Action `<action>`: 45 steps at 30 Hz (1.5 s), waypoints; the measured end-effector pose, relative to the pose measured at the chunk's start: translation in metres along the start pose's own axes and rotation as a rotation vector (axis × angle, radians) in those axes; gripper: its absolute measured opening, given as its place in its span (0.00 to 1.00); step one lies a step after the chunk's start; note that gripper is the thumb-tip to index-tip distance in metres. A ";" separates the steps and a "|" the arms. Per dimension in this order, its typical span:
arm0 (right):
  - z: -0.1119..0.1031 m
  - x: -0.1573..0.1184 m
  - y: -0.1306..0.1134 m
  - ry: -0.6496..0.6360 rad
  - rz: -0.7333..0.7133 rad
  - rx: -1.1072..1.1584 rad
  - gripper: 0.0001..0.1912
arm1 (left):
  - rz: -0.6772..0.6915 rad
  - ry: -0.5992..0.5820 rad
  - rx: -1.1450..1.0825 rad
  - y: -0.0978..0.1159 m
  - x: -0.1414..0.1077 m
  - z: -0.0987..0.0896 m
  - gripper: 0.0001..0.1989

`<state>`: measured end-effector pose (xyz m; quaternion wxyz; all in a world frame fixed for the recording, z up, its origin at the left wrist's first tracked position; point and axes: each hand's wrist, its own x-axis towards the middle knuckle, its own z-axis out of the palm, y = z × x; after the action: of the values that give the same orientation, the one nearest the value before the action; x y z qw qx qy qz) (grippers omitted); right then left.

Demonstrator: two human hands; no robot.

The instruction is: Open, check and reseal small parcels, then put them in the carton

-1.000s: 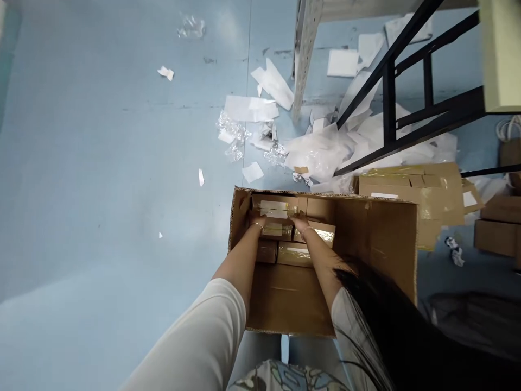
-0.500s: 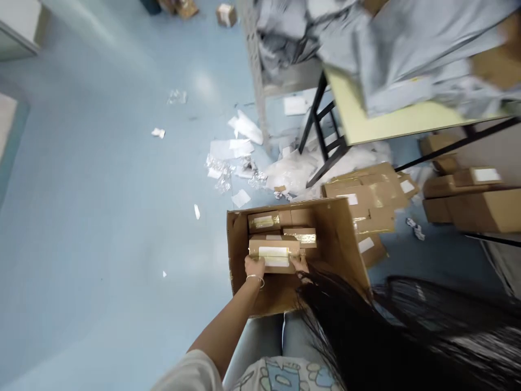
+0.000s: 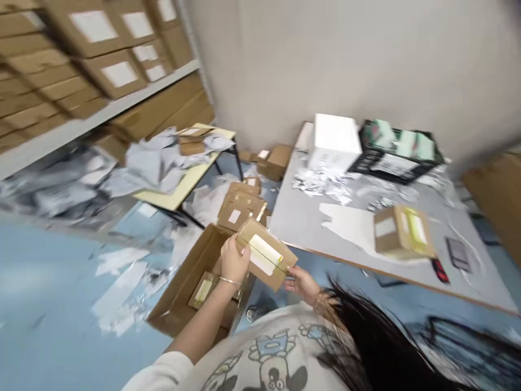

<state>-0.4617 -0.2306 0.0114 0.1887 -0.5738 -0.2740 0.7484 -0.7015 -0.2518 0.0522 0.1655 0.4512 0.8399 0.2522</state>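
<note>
A small cardboard box (image 3: 280,277) with a white and yellow label is held up in front of my body, tilted. My left hand (image 3: 235,259) is closed on its left side, thumb on the top face. My right hand (image 3: 302,283) grips its lower right corner. Below and to the left stands a large open carton (image 3: 175,304) on the floor. Inside it lies another small taped box (image 3: 202,290) with a label. Part of the carton is hidden by my left arm and the held box.
On the right, a grey table (image 3: 285,217) bears a taped box (image 3: 396,233), a white box (image 3: 336,138), a black crate (image 3: 391,165), crumpled paper and a red-black device (image 3: 439,270). A yellow table (image 3: 175,198) holds grey bags. Shelved cartons (image 3: 118,73) stand left; paper scraps litter the floor.
Both hands have lifted the small box out of the large carton and tilted it. My view has turned right, and the grey table has come into sight.
</note>
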 end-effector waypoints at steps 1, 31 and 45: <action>-0.025 -0.015 0.000 -0.050 0.003 0.115 0.11 | 0.082 -0.059 0.026 0.036 0.004 0.006 0.27; -0.406 0.031 -0.099 -0.011 -0.116 0.644 0.05 | 0.546 -0.619 0.189 0.484 0.078 0.418 0.44; -0.299 0.041 -0.143 -0.299 -0.011 0.186 0.09 | -0.186 -0.088 -0.152 0.165 -0.006 0.194 0.20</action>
<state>-0.1897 -0.0369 0.0133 0.2020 -0.4345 -0.2318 0.8466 -0.4893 -0.1269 -0.0118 0.2587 0.3681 0.8486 0.2784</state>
